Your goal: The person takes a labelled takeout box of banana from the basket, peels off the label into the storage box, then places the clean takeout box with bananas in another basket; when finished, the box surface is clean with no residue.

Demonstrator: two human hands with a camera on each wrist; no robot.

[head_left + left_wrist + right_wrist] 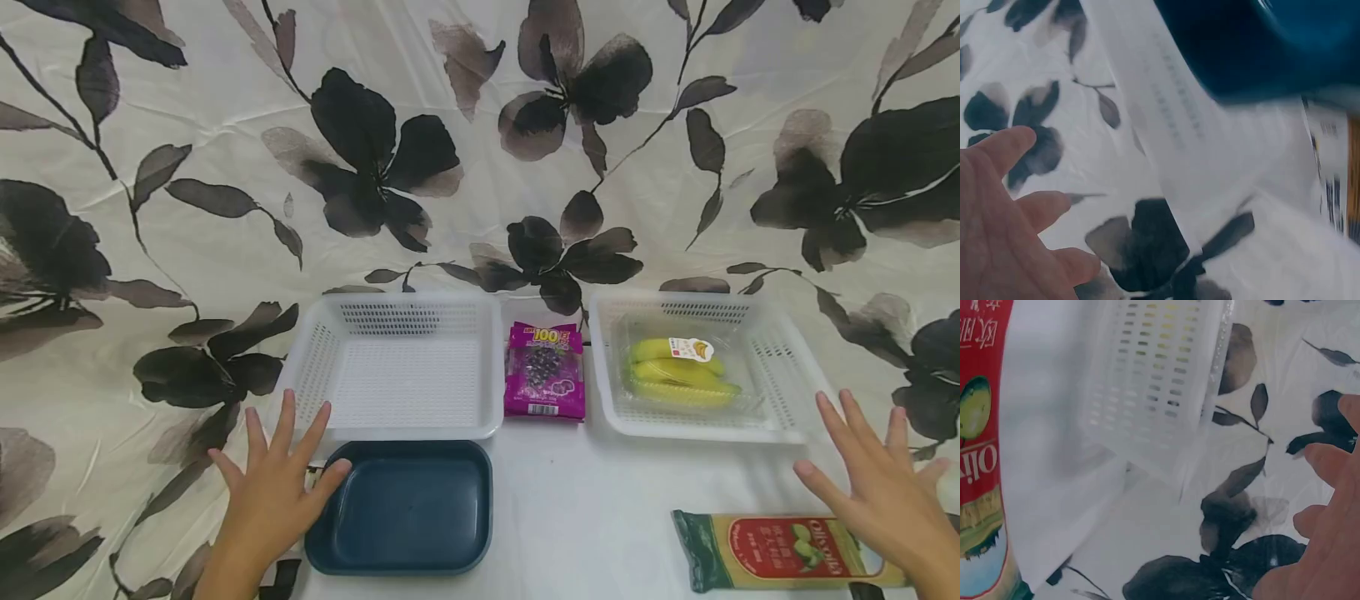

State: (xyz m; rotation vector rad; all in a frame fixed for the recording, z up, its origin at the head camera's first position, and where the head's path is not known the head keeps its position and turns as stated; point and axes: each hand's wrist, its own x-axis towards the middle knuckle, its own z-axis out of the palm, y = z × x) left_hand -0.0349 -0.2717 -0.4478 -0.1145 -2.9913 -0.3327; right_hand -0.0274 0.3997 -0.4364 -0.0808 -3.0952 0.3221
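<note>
While both hands float over the table with nothing in them, the left hand (273, 492) has its fingers spread wide and straight, and its thumb touches the left rim of a dark blue tray (408, 508). In the left wrist view the fingers (1007, 147) are straight too, and the cloth with dark flowers (1147, 244) lies under them. The blue tray sits at the front of the table and has nothing in it. Just behind it sits a white basket (401, 367) with small holes in its walls, and the two look like they touch. The right hand (881, 492) is also wide open, with its fingers pointing up and away. It hangs over the right end of a long packet of noodles (780, 552), which is green, red and yellow and lies flat at the front right. I cannot tell if the hand touches the packet. In the right wrist view the red part of the packet (982, 444) is at the left and the fingers (1335, 462) are at the right. Behind the packet sits a second white basket (705, 367), and in it lie yellow bananas (678, 372) in a clear wrap. Between the two white baskets lies a purple bag of sweets (545, 371), flat on the table.
</note>
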